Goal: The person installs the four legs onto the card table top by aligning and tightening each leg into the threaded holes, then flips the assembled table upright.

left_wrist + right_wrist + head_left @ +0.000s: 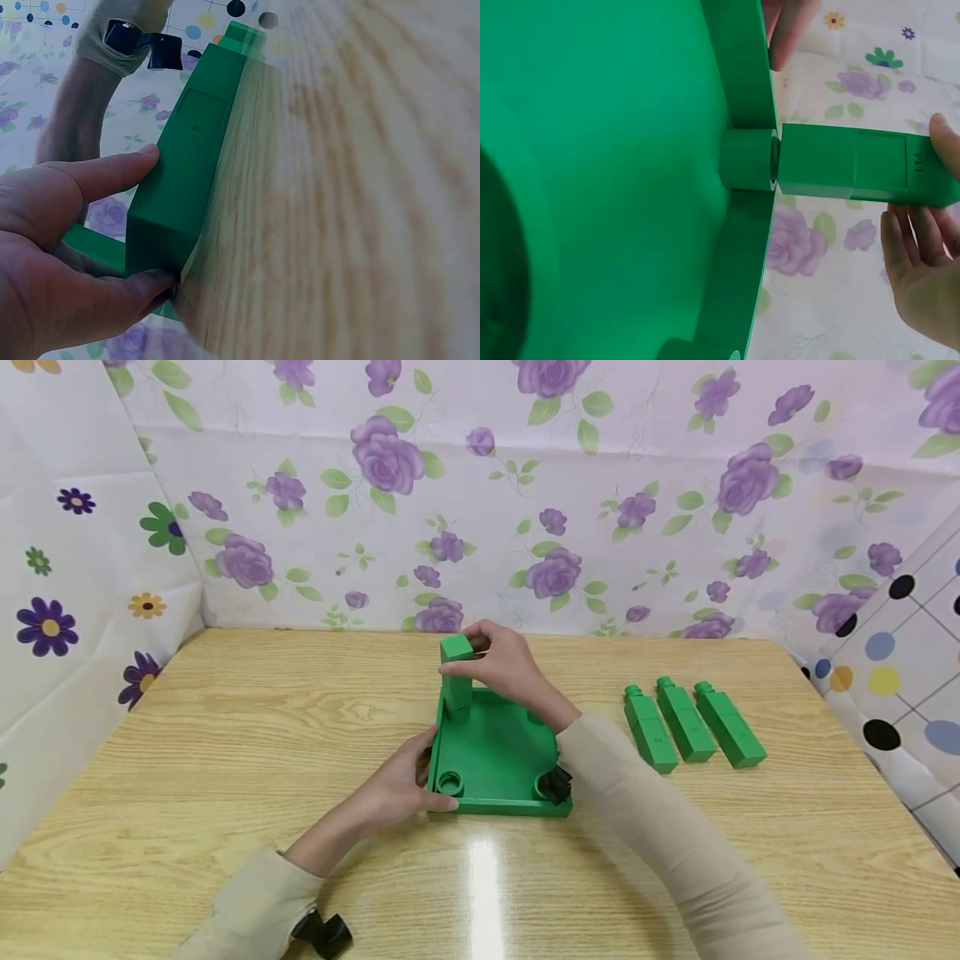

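A green square panel (pixel 498 752) with a raised rim and round threaded corner sockets lies on the table. My left hand (pixel 401 785) grips its near left corner, thumb on the front rim; the left wrist view has this hand (pixel 60 232) against a green wall. With my right hand (pixel 510 662) I hold a green square post (pixel 457 681) upright over the far left corner. In the right wrist view the neck end of the post (pixel 840 161) meets the corner socket (pixel 748 159), a narrow dark gap showing between. The near left socket (pixel 450 783) holds nothing.
Three more green posts with threaded necks (pixel 651 731) (pixel 686 722) (pixel 729 727) lie side by side on the wooden table (pixel 262 718) to the right. Flowered cloth (pixel 465 510) hangs behind the table. Black wrist cameras (pixel 330 935) sit at both cuffs.
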Motion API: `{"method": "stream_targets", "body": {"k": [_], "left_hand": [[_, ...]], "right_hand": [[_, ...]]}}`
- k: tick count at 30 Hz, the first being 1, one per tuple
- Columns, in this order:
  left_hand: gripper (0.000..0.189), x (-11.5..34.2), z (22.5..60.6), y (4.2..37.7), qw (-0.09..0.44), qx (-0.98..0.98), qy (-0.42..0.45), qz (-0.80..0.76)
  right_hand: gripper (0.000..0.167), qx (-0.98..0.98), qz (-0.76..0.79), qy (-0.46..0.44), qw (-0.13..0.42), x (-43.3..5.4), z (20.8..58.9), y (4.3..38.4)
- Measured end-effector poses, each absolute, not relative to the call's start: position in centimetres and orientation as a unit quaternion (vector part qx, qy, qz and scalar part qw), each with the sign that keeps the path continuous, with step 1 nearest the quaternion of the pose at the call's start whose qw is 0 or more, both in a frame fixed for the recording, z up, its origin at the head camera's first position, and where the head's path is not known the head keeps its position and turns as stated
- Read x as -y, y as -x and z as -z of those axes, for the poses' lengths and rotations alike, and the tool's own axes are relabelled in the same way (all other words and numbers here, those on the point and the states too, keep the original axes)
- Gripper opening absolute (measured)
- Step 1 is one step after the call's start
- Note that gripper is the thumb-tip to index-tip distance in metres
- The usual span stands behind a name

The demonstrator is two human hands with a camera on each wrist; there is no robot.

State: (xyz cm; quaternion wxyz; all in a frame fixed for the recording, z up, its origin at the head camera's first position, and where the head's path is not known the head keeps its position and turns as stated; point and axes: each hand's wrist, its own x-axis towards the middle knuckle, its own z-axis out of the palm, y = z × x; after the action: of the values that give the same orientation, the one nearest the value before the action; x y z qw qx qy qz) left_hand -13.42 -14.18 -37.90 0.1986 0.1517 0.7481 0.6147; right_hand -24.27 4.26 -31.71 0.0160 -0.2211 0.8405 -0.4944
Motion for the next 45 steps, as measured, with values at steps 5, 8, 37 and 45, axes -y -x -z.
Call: {"method": "stream_targets", "body": {"k": [5, 8, 37, 45], "left_hand": [[0.098, 14.3, 37.9, 13.3, 0.2, -0.743, -0.152, -0.621], [0.098, 14.3, 37.9, 13.2, 0.2, -0.743, -0.152, -0.62], [0.098, 14.2, 38.2, 13.3, 0.198, -0.744, -0.145, -0.621], [0.098, 14.3, 38.0, 13.2, 0.199, -0.744, -0.143, -0.621]], "right_hand": [[0.042, -0.858, 0.467, 0.212, -0.013, -3.7, 31.7, 24.0], [0.042, -0.861, 0.462, 0.213, -0.024, -3.5, 31.9, 24.0], [0.051, -0.736, 0.596, 0.275, 0.165, -5.6, 32.5, 25.3], [0.052, -0.737, 0.597, 0.267, 0.169, -5.9, 32.3, 25.6]]}}
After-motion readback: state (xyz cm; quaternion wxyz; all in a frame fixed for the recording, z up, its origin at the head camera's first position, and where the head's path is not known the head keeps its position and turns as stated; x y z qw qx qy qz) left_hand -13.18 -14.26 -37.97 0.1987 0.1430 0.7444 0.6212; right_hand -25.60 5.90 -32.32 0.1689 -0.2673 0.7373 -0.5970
